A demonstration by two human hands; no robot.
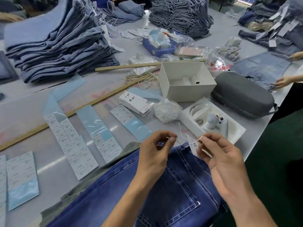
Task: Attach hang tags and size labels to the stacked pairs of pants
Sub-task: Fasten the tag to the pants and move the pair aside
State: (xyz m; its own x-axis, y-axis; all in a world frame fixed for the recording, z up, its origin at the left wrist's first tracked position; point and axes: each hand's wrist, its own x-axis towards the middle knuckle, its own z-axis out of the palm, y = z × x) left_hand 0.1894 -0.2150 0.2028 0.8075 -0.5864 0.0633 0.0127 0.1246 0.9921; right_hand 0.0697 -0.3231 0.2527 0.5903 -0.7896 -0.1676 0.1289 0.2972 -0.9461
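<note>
We see an open white box [186, 82] on the gray desk [24, 115]. Just beside it lies a gray zip case [242, 97]. Two long wooden rulers [91, 104] lie across the desk, and a blue bin [158, 49] sits farther back.

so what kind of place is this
Probably a garment factory's finishing or packing area. Tall stacks of folded jeans cover the table, sheets of size stickers lie in rows, and the right hand pinches a hang tag over dark jeans.
</note>
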